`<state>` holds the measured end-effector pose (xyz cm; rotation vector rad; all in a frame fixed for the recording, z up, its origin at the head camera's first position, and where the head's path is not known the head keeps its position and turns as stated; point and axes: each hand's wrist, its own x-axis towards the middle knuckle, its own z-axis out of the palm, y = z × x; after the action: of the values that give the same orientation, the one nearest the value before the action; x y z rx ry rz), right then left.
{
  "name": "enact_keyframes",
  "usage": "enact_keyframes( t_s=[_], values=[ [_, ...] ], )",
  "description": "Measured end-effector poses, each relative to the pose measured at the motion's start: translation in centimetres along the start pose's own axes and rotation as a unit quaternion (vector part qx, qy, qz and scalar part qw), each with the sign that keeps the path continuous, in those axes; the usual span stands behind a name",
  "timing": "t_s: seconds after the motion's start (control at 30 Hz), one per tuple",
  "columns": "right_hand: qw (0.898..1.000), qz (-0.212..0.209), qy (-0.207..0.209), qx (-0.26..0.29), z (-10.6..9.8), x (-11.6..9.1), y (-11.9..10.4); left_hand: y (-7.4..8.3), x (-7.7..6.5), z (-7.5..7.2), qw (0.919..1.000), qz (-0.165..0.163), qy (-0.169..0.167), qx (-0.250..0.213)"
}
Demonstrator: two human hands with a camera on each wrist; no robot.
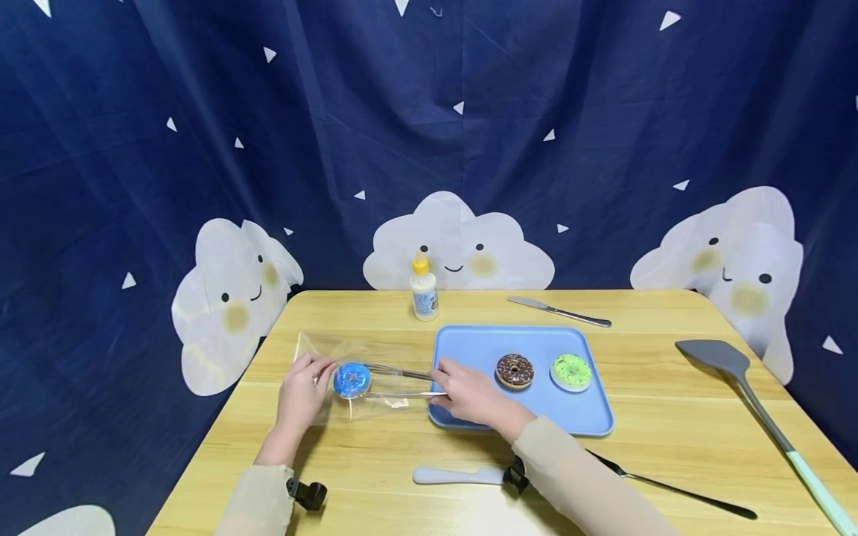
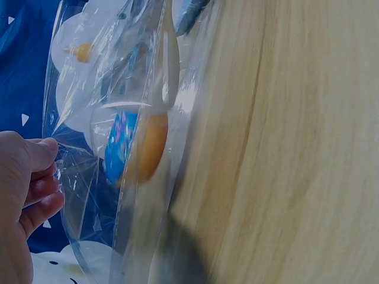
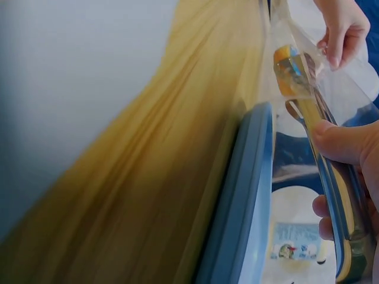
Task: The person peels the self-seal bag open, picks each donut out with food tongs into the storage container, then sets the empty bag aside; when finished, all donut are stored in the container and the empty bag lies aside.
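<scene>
Between thumb and fingers, my left hand (image 1: 302, 391) pinches the edge of a clear plastic bag (image 2: 83, 195). A toy donut with blue icing (image 1: 345, 381) and sprinkles sits at the bag, close to the left fingertips; in the left wrist view its orange-brown base shows through the plastic. My right hand (image 1: 469, 391) grips metal tongs (image 3: 339, 195) near the left edge of the blue tray (image 1: 469, 344). The tongs' arms reach left into the bag, and their tips are at the blue donut.
On the tray lie a chocolate donut (image 1: 504, 370) and a green one (image 1: 570, 366). Behind stand a glue-like bottle (image 1: 424, 294) and a table knife (image 1: 559, 310). A white plastic knife (image 1: 456, 475) and a fork (image 1: 677, 487) lie in front, a long spatula (image 1: 713, 356) at right.
</scene>
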<state>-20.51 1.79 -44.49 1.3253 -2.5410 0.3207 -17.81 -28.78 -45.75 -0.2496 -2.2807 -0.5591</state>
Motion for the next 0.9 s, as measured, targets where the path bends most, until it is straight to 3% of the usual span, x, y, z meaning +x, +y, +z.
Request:
enact_keyframes(
  t_s=[0.2, 0.67, 0.9],
  values=[
    [1.0, 0.01, 0.027, -0.004, -1.1, -1.9, 0.7, 0.1, 0.0, -0.1, 1.0, -0.001, 0.002, -0.001],
    [0.988, -0.013, 0.152, -0.02, -2.2, -7.6, 3.7, -0.1, 0.1, 0.2, 0.9995, 0.02, 0.02, -0.01],
    [0.985, 0.0, 0.169, -0.029, -3.2, -11.2, 4.8, 0.2, 0.2, 0.3, 0.9998, 0.015, 0.009, -0.009]
  ],
)
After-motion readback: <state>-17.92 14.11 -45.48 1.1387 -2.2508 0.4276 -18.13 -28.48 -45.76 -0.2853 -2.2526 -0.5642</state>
